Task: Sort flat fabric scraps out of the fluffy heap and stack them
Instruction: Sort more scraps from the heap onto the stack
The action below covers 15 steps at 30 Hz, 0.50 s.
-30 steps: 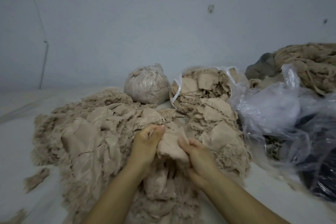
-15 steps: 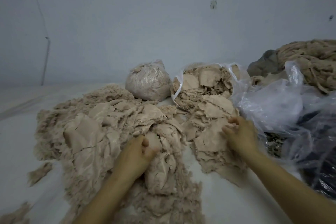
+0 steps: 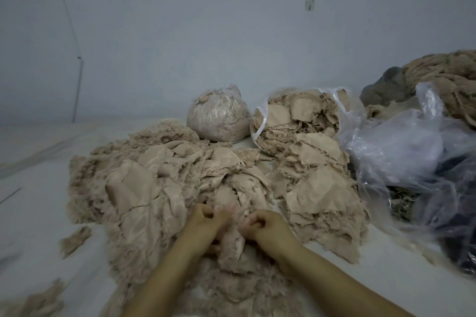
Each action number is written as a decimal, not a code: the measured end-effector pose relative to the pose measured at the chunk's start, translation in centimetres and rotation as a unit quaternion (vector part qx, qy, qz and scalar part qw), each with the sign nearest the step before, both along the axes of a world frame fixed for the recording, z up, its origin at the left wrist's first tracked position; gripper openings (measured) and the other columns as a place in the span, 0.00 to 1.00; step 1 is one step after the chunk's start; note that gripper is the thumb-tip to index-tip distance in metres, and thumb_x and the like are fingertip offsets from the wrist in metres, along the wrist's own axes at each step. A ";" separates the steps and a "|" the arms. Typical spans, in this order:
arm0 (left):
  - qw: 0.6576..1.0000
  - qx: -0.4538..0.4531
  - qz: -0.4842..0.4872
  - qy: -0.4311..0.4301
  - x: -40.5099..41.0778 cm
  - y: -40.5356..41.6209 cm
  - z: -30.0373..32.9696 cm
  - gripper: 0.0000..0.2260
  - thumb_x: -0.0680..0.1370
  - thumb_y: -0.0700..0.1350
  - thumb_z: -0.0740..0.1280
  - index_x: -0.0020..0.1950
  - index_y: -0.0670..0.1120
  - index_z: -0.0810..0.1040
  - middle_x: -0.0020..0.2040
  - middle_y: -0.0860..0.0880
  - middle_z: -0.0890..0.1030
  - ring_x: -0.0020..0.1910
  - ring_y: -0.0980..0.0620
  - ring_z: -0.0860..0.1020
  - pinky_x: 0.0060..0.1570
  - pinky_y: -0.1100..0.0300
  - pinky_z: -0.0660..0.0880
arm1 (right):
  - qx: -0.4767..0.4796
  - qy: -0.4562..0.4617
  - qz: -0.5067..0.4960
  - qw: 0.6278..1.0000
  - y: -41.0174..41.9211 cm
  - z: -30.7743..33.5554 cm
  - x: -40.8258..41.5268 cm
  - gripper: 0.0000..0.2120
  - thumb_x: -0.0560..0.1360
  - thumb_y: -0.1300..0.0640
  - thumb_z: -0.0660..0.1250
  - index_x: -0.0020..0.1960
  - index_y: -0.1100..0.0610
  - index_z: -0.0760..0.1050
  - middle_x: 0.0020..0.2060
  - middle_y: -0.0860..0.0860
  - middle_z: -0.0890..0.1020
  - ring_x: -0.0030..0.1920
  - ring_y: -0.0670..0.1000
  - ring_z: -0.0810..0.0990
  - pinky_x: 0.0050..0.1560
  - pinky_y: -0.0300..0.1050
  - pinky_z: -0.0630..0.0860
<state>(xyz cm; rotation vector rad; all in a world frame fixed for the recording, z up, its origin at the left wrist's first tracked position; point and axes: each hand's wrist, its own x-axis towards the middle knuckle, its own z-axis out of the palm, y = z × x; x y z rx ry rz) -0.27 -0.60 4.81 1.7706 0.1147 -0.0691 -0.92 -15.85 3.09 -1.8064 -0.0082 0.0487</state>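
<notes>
My left hand (image 3: pixel 203 222): fingers curled, pinching a beige scrap (image 3: pixel 231 242) at the near middle of the heap.
My right hand (image 3: pixel 265 226): fingers curled on the same scrap, just beside the left — the picture is blurred here, so I think both pinch one piece but cannot swear to it.
Fluffy heap (image 3: pixel 144 193): spread on the white surface (image 3: pixel 36 203) around and beyond my hands, flat pieces mixed with fuzz.
Stack of flat scraps (image 3: pixel 319 188): right of the heap, layered.
Open plastic bag (image 3: pixel 296 121): behind the stack, full of scraps.
Tied round bag (image 3: pixel 217 117): left of it — near the wall.
Loose clear plastic (image 3: pixel 401 147): far right.
</notes>
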 end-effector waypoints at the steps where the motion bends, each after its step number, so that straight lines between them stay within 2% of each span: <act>1: 1.000 0.025 -0.010 0.000 0.1 0.0 -0.3 0.19 0.70 0.54 0.73 0.54 0.50 0.69 0.45 0.47 0.80 0.40 0.53 0.79 0.30 0.62 0.74 | 0.021 -0.013 0.006 1.000 0.1 0.1 -0.2 0.08 0.74 0.62 0.70 0.37 0.56 0.77 0.25 0.44 0.76 0.25 0.40 0.73 0.27 0.32 0.69; 2: 0.999 0.035 -0.013 -0.005 0.2 -0.1 -0.7 0.19 0.70 0.50 0.74 0.56 0.50 0.70 0.44 0.47 0.81 0.41 0.53 0.80 0.32 0.63 0.74 | 0.039 -0.020 0.015 0.999 0.1 0.2 -0.4 0.06 0.75 0.63 0.69 0.39 0.57 0.76 0.25 0.45 0.76 0.23 0.40 0.72 0.26 0.33 0.68; 3: 1.000 0.004 0.004 -0.011 0.3 -0.2 -0.9 0.16 0.72 0.45 0.73 0.57 0.46 0.72 0.42 0.46 0.81 0.40 0.52 0.81 0.33 0.62 0.75 | 0.053 -0.020 0.022 0.998 0.0 0.3 -0.6 0.06 0.76 0.63 0.67 0.40 0.58 0.75 0.23 0.46 0.76 0.22 0.42 0.71 0.24 0.34 0.68; 5: 0.992 -0.108 0.069 0.007 0.8 -0.1 -0.8 0.09 0.76 0.34 0.64 0.57 0.39 0.75 0.38 0.44 0.80 0.37 0.50 0.80 0.30 0.62 0.77 | 0.083 -0.016 0.021 0.996 -0.5 0.2 -1.0 0.06 0.78 0.63 0.65 0.42 0.60 0.72 0.22 0.49 0.76 0.21 0.45 0.71 0.23 0.36 0.67; 7: 0.977 -0.185 0.102 0.024 1.1 0.1 -0.8 0.08 0.79 0.35 0.59 0.54 0.37 0.76 0.37 0.44 0.78 0.37 0.50 0.79 0.28 0.62 0.78 | 0.118 -0.008 0.014 0.993 -1.3 0.2 -1.2 0.06 0.79 0.63 0.63 0.43 0.60 0.71 0.24 0.52 0.78 0.22 0.46 0.72 0.24 0.36 0.69; 8: 0.981 -0.172 0.088 0.020 1.1 0.1 -0.8 0.07 0.79 0.39 0.62 0.53 0.38 0.76 0.38 0.45 0.80 0.37 0.50 0.79 0.28 0.62 0.78 | 0.127 -0.006 0.018 0.992 -1.5 0.2 -1.3 0.06 0.79 0.63 0.63 0.43 0.61 0.71 0.25 0.53 0.78 0.22 0.47 0.73 0.24 0.36 0.70; 10: 0.992 -0.125 0.016 0.029 0.7 -0.5 -1.1 0.15 0.75 0.49 0.69 0.57 0.42 0.75 0.46 0.47 0.83 0.44 0.50 0.81 0.36 0.58 0.79 | 0.126 -0.009 0.040 0.991 -1.6 0.1 -1.5 0.05 0.78 0.64 0.64 0.44 0.62 0.71 0.27 0.55 0.80 0.23 0.48 0.75 0.26 0.37 0.72; 12: 0.998 -0.060 -0.008 0.016 0.4 -1.3 -1.7 0.24 0.72 0.48 0.73 0.65 0.45 0.72 0.58 0.46 0.80 0.54 0.47 0.79 0.52 0.52 0.78 | 0.121 -0.013 0.053 0.991 -1.1 0.0 -1.7 0.05 0.77 0.64 0.66 0.43 0.63 0.72 0.29 0.56 0.81 0.25 0.49 0.77 0.28 0.38 0.75; 13: 0.999 -0.036 0.018 -0.009 0.4 -1.7 -1.8 0.21 0.73 0.45 0.72 0.65 0.44 0.72 0.58 0.44 0.80 0.54 0.47 0.79 0.54 0.51 0.77 | 0.118 -0.011 0.049 0.992 -0.9 0.0 -1.8 0.05 0.77 0.65 0.66 0.42 0.63 0.73 0.29 0.56 0.81 0.25 0.49 0.78 0.29 0.38 0.76; 14: 0.997 -0.036 0.058 -0.033 0.4 -1.8 -1.8 0.14 0.76 0.41 0.68 0.61 0.42 0.75 0.53 0.43 0.81 0.49 0.48 0.81 0.49 0.53 0.79 | 0.116 -0.007 0.038 0.992 -0.7 -0.1 -1.8 0.06 0.77 0.65 0.66 0.42 0.62 0.73 0.29 0.57 0.81 0.25 0.49 0.78 0.29 0.39 0.76; 15: 0.993 -0.069 0.085 -0.043 0.5 -1.8 -1.8 0.07 0.78 0.38 0.64 0.54 0.40 0.78 0.45 0.43 0.83 0.40 0.50 0.81 0.39 0.57 0.79 | 0.111 -0.004 0.024 0.994 -0.7 -0.1 -1.8 0.06 0.77 0.65 0.66 0.41 0.62 0.72 0.28 0.56 0.81 0.24 0.49 0.77 0.28 0.39 0.76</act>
